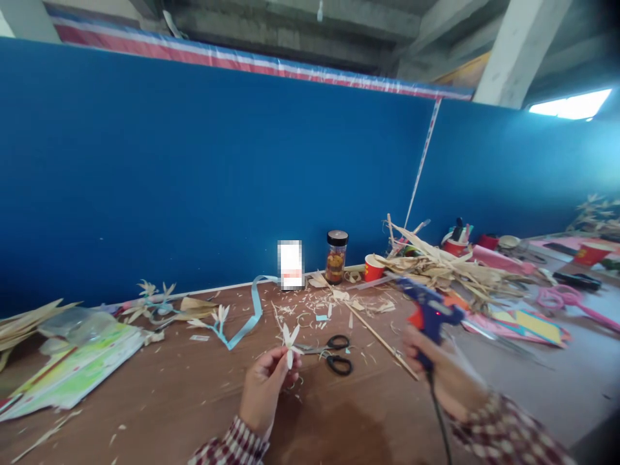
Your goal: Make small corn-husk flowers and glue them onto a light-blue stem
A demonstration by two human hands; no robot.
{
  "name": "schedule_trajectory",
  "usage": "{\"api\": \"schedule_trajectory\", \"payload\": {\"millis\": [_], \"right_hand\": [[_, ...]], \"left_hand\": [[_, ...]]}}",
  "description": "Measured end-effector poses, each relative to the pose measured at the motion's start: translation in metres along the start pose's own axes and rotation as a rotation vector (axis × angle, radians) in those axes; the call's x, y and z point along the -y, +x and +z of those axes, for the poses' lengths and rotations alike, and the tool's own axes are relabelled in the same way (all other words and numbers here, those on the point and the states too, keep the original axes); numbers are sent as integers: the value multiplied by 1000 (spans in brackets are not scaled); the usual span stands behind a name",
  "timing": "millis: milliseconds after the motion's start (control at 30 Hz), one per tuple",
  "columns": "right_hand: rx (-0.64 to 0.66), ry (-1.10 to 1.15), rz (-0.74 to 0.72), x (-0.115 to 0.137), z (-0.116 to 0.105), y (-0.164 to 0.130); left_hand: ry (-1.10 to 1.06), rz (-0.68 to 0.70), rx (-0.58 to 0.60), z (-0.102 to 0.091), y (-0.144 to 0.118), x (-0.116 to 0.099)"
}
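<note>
Left of the scissors: left hand, fingers pinched on a small pale husk flower held just above the table. Right of the scissors: right hand, fingers wrapped around 1 blue glue gun, nozzle aimed left, raised off the tabletop.

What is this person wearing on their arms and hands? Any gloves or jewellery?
Both hands are bare: no gloves on the left hand or the right hand, and no rings or watch that I can make out. Each wrist is covered by a long checked sleeve in dark red and white, reaching to the cuff.
</note>
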State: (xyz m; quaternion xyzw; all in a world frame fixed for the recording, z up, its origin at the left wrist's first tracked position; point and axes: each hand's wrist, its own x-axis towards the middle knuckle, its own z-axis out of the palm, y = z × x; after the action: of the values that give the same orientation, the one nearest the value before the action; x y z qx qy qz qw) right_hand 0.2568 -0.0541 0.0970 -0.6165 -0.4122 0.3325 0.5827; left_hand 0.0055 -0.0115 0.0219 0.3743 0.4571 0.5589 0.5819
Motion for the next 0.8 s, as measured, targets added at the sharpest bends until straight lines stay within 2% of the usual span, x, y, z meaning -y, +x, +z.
{"api": "schedule_trajectory", "payload": {"millis": [67, 133, 233, 300, 400, 533, 633, 800], "right_hand": [[178, 187, 212, -6, 38, -3], [346, 311, 251, -15, 74, -2], [407, 365, 296, -26, 117, 4], [435, 363, 274, -31, 135, 8], [492, 398, 226, -38, 148, 11], [575, 455, 215, -46, 149, 9], [564, 432, 232, -48, 147, 7], [569, 399, 232, -46, 146, 5]], "left_hand": [[4, 3, 10, 1, -1, -1], [7, 20, 30, 0, -1, 0], [21, 37, 53, -1, 0, 1], [33, 33, 57, -1, 1, 0], [46, 12, 30, -1, 1, -1], [41, 1, 43, -1, 2, -1], [40, 26, 85, -1, 4, 2], [89, 43, 83, -2, 4, 3]]}}
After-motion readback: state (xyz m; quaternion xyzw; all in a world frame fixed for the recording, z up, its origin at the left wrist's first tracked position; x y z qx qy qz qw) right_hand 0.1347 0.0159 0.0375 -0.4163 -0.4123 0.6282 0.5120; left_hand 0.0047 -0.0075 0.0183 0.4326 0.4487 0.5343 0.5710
